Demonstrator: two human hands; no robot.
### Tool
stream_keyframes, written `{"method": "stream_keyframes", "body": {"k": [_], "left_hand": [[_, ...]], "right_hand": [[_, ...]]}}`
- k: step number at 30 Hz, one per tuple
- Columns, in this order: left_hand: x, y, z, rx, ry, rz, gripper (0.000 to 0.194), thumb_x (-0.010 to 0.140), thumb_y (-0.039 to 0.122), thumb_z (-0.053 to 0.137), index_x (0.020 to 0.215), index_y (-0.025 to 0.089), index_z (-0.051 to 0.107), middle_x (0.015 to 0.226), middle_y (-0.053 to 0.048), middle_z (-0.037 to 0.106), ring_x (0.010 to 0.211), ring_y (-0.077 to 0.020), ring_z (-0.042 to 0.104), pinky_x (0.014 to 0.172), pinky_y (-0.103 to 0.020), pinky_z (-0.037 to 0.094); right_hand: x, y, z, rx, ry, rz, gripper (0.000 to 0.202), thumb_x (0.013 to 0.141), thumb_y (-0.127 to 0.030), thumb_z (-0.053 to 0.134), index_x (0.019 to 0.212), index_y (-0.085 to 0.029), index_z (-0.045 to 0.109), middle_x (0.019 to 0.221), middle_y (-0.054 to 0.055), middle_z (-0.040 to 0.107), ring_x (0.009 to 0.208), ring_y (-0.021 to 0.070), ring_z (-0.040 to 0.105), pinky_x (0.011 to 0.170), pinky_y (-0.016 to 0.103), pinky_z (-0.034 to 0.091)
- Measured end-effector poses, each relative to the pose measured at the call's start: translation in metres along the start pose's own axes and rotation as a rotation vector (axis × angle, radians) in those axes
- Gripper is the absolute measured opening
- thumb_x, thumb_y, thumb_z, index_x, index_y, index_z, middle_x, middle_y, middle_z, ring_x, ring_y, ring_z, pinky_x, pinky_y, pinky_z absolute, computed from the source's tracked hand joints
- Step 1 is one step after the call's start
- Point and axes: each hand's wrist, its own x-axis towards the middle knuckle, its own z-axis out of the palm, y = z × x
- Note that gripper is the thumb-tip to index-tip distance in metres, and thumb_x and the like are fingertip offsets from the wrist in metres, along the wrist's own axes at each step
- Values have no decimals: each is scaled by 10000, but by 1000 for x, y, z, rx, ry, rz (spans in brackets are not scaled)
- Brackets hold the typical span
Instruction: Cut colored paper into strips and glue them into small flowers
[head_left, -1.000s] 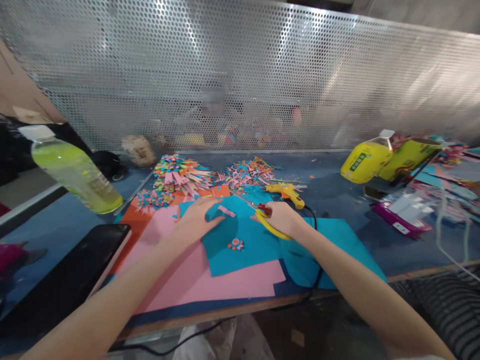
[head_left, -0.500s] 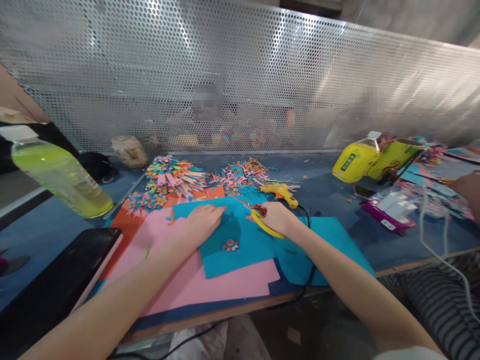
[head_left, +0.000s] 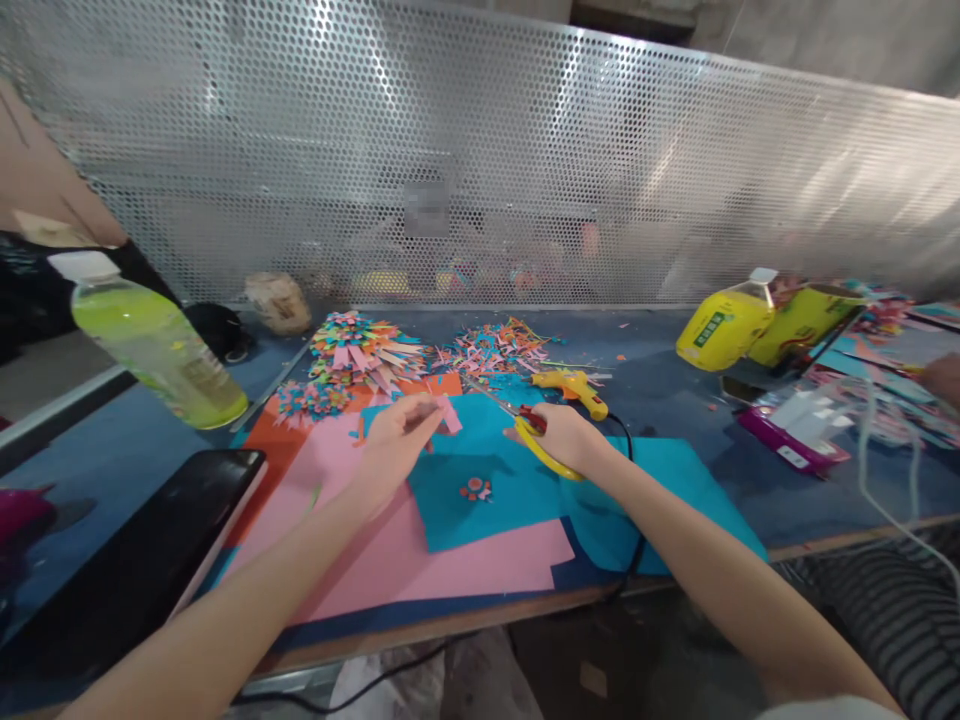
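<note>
My left hand (head_left: 401,435) pinches a small pink paper piece (head_left: 450,415) above the blue sheet. To its right, my right hand (head_left: 562,437) grips scissors (head_left: 551,460) with yellow and red handles, their blades pointing up and left. A small paper flower (head_left: 475,489) lies on the blue sheet (head_left: 480,525) below and between the hands. Under that sheet is a pink one (head_left: 390,580), with orange paper at the left. A yellow glue gun (head_left: 574,390) rests just beyond my right hand.
Paper flower clusters (head_left: 360,350) and cut scraps (head_left: 495,345) lie behind the hands. A green bottle (head_left: 157,340) and black case (head_left: 142,550) are at left. Yellow bottle (head_left: 724,322), purple packet (head_left: 791,440) and another person's hand (head_left: 941,378) are at right. A perforated metal screen (head_left: 480,130) stands behind.
My left hand has lifted from the blue sheet and now shows a pink paper piece in its fingers. The scissors stay in my right hand. The whole view has shifted slightly.
</note>
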Motion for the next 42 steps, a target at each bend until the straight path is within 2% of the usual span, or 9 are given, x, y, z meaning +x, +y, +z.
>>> {"method": "stream_keyframes", "body": {"k": [3, 9, 17, 21, 25, 30, 37, 42], "left_hand": [[-1, 4, 1, -67, 44, -10, 241, 727, 385, 571, 857, 185, 533, 670, -24, 658, 554, -147, 612, 411, -202, 346], [-3, 11, 3, -194, 113, -22, 216, 726, 371, 576, 782, 195, 465, 656, -5, 655, 534, -144, 613, 422, -211, 362], [-4, 10, 4, -220, 117, 17, 181, 739, 334, 576, 773, 174, 500, 640, -10, 659, 513, -117, 581, 458, -220, 393], [-6, 15, 4, -213, 126, 45, 164, 754, 321, 565, 767, 174, 495, 669, -19, 675, 506, -112, 581, 458, -221, 399], [-6, 19, 4, -185, 153, 36, 186, 734, 314, 589, 703, 181, 463, 608, -3, 665, 501, -124, 597, 443, -216, 394], [-6, 20, 3, -166, 184, 16, 190, 712, 308, 609, 688, 175, 476, 642, -18, 678, 533, -129, 613, 459, -216, 406], [-8, 22, 3, -131, 160, 2, 177, 678, 284, 641, 677, 174, 502, 625, -11, 672, 500, -105, 570, 492, -217, 416], [-8, 21, 3, -113, 149, -26, 193, 634, 280, 679, 677, 172, 525, 656, -18, 679, 538, -108, 570, 521, -216, 430]], "right_hand": [[-2, -1, -2, -17, 13, -1, 546, 660, -707, 442, 749, -180, 557, 687, 57, 610, 590, 177, 557, 486, 231, 306], [-7, -6, -6, 51, 9, -101, 491, 718, -650, 425, 757, -173, 533, 664, 40, 573, 589, 154, 523, 512, 229, 315], [-19, -11, -13, 208, -143, -210, 389, 746, -544, 471, 757, -159, 524, 618, -12, 489, 515, 95, 407, 465, 212, 275], [-19, -10, -14, 258, -173, -214, 352, 744, -509, 493, 731, -158, 509, 600, -28, 447, 510, 85, 374, 465, 212, 261], [-19, -10, -17, 275, -202, -214, 332, 737, -494, 509, 704, -165, 480, 597, -39, 425, 511, 80, 360, 465, 209, 255], [-21, -10, -19, 267, -214, -211, 359, 753, -525, 479, 708, -169, 475, 603, -38, 430, 524, 85, 375, 478, 212, 261], [-20, -6, -21, 255, -188, -195, 454, 740, -620, 429, 690, -171, 467, 610, -27, 443, 532, 91, 388, 488, 217, 272], [-21, -8, -25, 238, -199, -191, 498, 738, -659, 395, 748, -172, 496, 658, -6, 501, 572, 108, 438, 518, 225, 301]]}}
